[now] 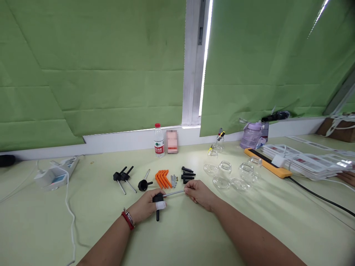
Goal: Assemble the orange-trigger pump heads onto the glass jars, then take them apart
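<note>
My left hand (144, 205), a white wrap on its thumb, is closed around a black plastic crank part (158, 198) with a short handle pointing down toward me. From this part a thin metal rod (174, 193) runs to the right. The fingers of my right hand (200, 194) pinch the rod's far end; the tip is hidden. Just beyond my hands lie several orange bent pieces (163, 178), small metal pins (173, 180) and black ridged shafts (188, 175). Similar black crank parts with rods (124, 177) lie to the left, near a black cup-shaped piece (143, 185).
Glass jars (224, 169) and clear discs (221, 182) stand at the right. Behind are a water bottle (159, 142), a pink box (172, 142) and a purple jug (251, 136). An orange power strip (267, 163) lies right, a white one (59, 175) left with its cable.
</note>
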